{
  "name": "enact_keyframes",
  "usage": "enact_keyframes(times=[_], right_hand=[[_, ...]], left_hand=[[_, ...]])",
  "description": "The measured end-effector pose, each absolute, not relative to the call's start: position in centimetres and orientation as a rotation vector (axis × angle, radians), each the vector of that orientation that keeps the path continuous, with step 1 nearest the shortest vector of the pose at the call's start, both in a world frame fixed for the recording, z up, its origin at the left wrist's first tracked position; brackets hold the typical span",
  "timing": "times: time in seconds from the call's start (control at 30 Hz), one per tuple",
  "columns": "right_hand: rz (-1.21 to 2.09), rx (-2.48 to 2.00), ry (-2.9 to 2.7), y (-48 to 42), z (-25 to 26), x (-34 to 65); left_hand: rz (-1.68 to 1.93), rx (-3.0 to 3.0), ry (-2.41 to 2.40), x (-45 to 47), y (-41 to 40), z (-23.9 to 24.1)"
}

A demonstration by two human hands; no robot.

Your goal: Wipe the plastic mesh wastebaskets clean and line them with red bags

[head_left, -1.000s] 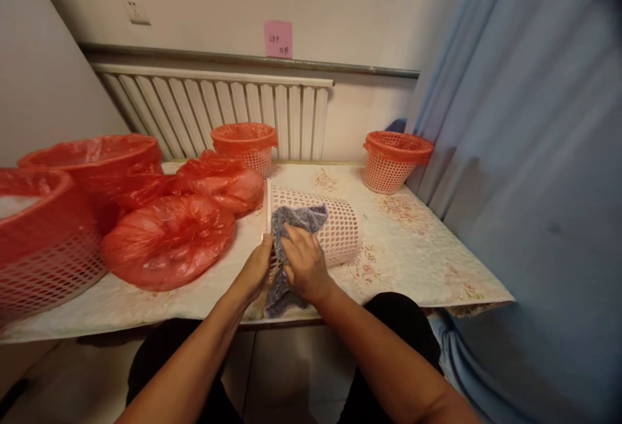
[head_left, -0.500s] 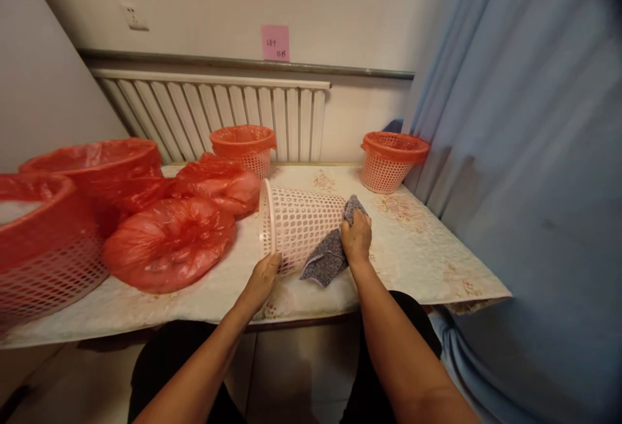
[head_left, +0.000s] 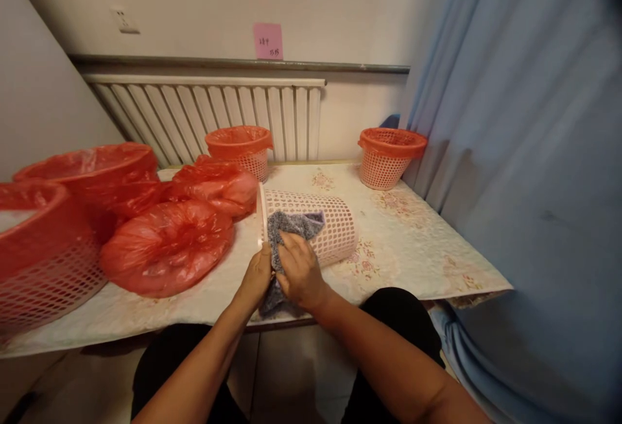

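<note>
A pale pink plastic wastebasket with a lattice wall lies on its side in front of me, its mouth facing left. My left hand grips its rim at the near side, thumb on the outside. With my right hand I press a grey cloth against the basket's wall close to the rim. The cloth is bunched under my fingers, and part of it hangs down below the hand. The palm side of my right hand is hidden.
Red-lined baskets stand at the left, at the back and at the right. Filled red plastic bags lie left of the wastebasket. A floral cloth covers the table; a blue curtain hangs on the right.
My right hand has carried the cloth leftward along the basket's wall, from its base end to near the rim. My left hand still holds the rim. The view has shifted slightly.
</note>
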State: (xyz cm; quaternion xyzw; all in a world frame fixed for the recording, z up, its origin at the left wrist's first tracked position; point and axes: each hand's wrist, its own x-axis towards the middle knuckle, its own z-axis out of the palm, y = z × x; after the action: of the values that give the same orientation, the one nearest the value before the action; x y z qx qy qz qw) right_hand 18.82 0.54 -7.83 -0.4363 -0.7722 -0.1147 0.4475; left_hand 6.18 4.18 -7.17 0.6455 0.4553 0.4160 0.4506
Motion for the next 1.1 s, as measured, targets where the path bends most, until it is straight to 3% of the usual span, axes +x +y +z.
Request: enact_keyframes(times=[0.37,0.53,0.83,1.1], right_hand=[[-0.351,-1.571,-1.390,6.2,-8.4,30.1],[-0.349,-1.738,-1.235,6.3,-8.4,31.9],[-0.351,-1.562,-1.293,6.1,-8.9,29.2],[-0.295,-1.097,-1.895,1.5,-8.4,20.1]], left_hand=[[0.980,1.384,0.958,6.2,4.6,-6.4],[1.013,1.471,1.029,5.6,3.9,-8.2],[0.985,1.604,0.986,4.9,3.4,-10.8],[1.055,1.626,1.048,5.7,3.4,-9.9]])
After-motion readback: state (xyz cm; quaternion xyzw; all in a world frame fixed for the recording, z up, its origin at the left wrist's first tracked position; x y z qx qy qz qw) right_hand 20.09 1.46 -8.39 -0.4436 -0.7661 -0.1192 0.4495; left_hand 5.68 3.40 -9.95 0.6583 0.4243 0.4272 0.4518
